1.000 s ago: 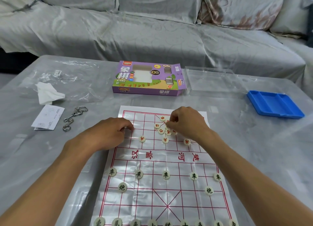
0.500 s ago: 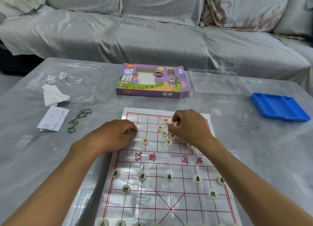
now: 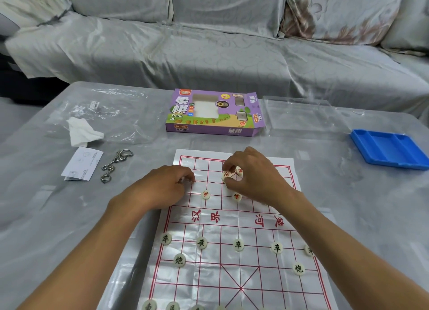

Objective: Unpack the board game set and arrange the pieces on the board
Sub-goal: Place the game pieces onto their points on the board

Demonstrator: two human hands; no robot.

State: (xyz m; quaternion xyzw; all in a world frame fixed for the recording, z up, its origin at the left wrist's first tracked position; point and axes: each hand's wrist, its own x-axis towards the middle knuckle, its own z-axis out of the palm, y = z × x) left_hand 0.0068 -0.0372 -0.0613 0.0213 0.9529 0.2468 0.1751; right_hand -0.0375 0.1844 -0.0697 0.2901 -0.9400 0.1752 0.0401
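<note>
Head view: sorting red pieces on the far half

Right hand (image 3: 253, 178) pinches a cream round piece with red lettering (image 3: 226, 175) over the white red-gridded paper board (image 3: 232, 219); left hand (image 3: 167, 186), fingers curled, presses the board's edge. Best set each piece squarely on an intersection.

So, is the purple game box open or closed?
Open: the purple game box lies flat with its right end flap folded outward.
</note>
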